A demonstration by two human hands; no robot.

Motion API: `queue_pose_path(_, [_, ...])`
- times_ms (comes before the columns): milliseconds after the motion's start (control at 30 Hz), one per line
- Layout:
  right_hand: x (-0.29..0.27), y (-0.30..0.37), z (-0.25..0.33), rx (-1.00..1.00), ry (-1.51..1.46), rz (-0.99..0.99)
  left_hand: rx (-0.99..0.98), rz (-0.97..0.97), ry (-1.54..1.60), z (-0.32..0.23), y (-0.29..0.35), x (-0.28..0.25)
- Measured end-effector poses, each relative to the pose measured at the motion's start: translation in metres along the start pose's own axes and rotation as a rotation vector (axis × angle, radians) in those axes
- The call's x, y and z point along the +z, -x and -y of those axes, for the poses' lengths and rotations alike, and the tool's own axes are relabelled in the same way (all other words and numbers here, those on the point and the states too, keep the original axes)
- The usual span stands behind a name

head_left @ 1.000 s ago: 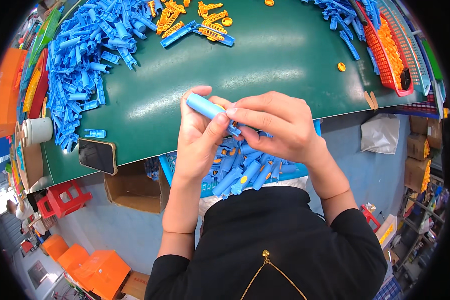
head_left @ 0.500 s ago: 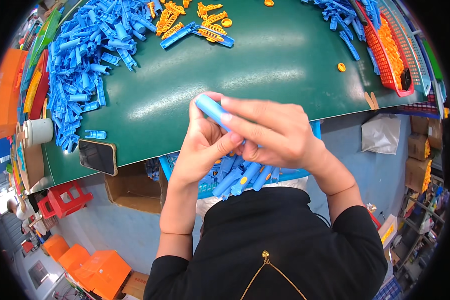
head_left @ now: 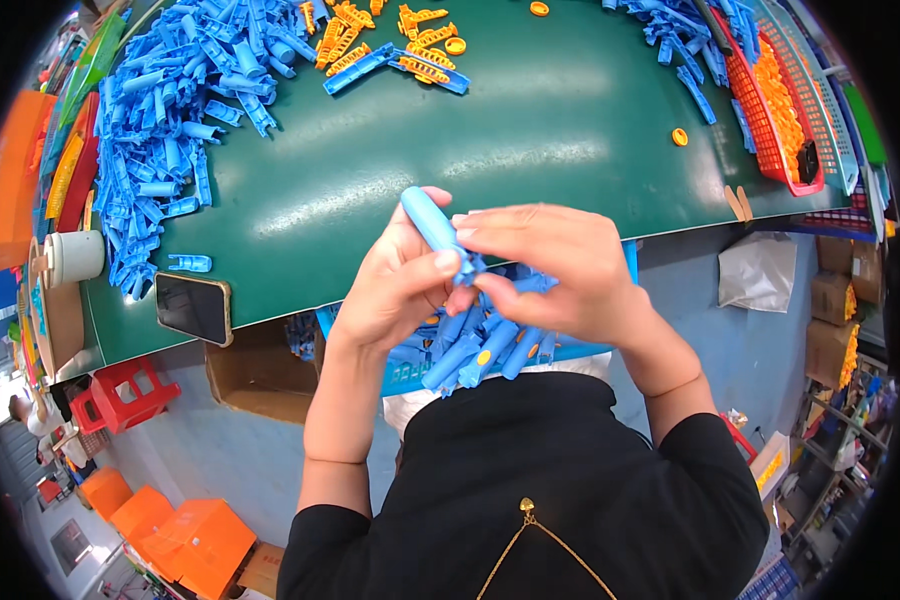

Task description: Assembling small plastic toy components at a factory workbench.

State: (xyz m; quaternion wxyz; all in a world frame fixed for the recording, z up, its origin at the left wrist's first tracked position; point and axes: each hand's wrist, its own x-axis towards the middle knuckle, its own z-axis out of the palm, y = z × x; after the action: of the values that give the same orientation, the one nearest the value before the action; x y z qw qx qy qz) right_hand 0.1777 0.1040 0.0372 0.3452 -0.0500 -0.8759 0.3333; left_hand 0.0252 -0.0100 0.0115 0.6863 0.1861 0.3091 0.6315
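A light blue plastic tube is tilted between my hands over the table's near edge, its rounded end up and to the left. My left hand is closed around it, thumb across its lower part. My right hand grips its jagged lower end, fingertips on the side and thumb underneath. Just below my hands, a blue basket in front of my body holds several similar blue tubes, some with an orange oval on the side. My hands partly cover the basket.
Blue half-shells are heaped on the green table at left, near a phone and white cup. Orange slotted inserts lie at the far side. A red basket of orange pieces stands right. Below is an open cardboard box.
The tube has turned more upright, and its jagged lower end has come into sight. My right fingers have slid down from its upper part toward that end.
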Motion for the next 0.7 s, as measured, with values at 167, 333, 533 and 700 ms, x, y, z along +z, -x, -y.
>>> queue_pose_path(167, [-0.016, -0.015, -0.005, -0.08, -0.091, 0.101, -0.032, 0.175, 0.324, 0.008, -0.004, -0.006])
queue_pose_path(333, [-0.009, -0.019, -0.007, -0.131, -0.188, 0.2, -0.055, 0.176, 0.399, 0.011, -0.004, -0.002])
queue_pose_path(533, [-0.005, -0.022, -0.007, 0.014, -0.202, 0.093, 0.059, 0.051, -0.168, 0.018, 0.005, -0.003])
queue_pose_path(700, [-0.002, -0.022, -0.002, 0.225, -0.439, 0.049, 0.549, -0.224, -0.643, 0.017, 0.001, 0.025])
